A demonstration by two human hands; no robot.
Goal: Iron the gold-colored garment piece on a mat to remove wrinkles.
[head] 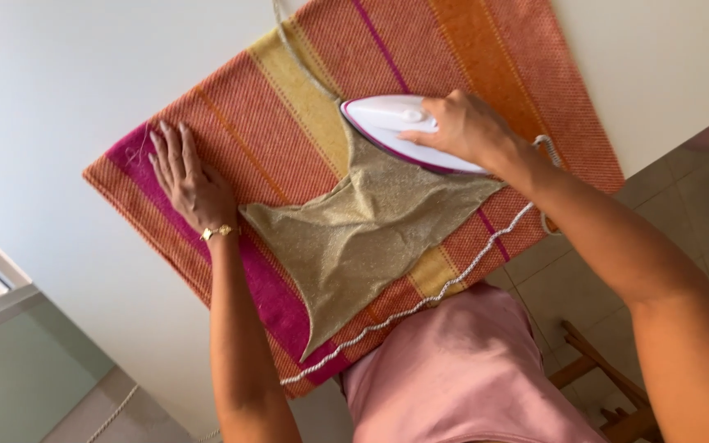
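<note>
Currently right hand [463,127] is wrapped shut around the handle of the white iron [408,131] with magenta trim; soleplate sits flat on the upper corner of the gold shimmery garment [363,238]. Garment lies spread on the striped cloth [240,131] (orange, yellow, magenta bands), roughly at its centre, one narrow end pointing toward the person's pink top [461,377].

Left hand [190,176] holds nothing: palm down, fingers spread, flat on the cloth just beside the garment's left edge, wrist with a gold bracelet [217,232] touching the fabric corner. My read: it's bracing the cloth so nothing slides under the iron.

Braided cord [420,303] runs across the cloth's near edge below the garment, clear of the soleplate. Cloth covers a white table [59,90], probably as heat padding.
</note>
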